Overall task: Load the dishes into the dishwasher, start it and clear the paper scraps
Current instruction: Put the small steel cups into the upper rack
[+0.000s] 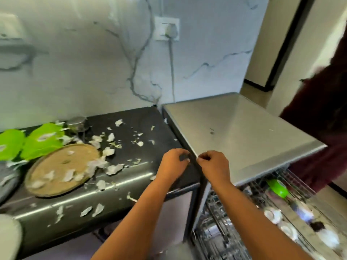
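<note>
My left hand (174, 163) and my right hand (214, 166) hover close together over the seam between the black counter (142, 121) and the steel dishwasher (244, 128). Both have curled fingers, and I see nothing in either. Torn paper scraps (113, 168) litter the counter. At the left lie a round tan plate (56, 171) covered in scraps, two green plates (40, 142) and a steel cup (77, 123). Below right, the dishwasher's pulled-out rack (300, 186) holds a green cup (277, 188) and white dishes (287, 230).
Another person in dark red clothing (323, 109) stands at the right, next to the dishwasher. A plug sits in the wall socket (167, 30) above, its cord running down the marble wall. A grey object (7, 182) sits at the left edge.
</note>
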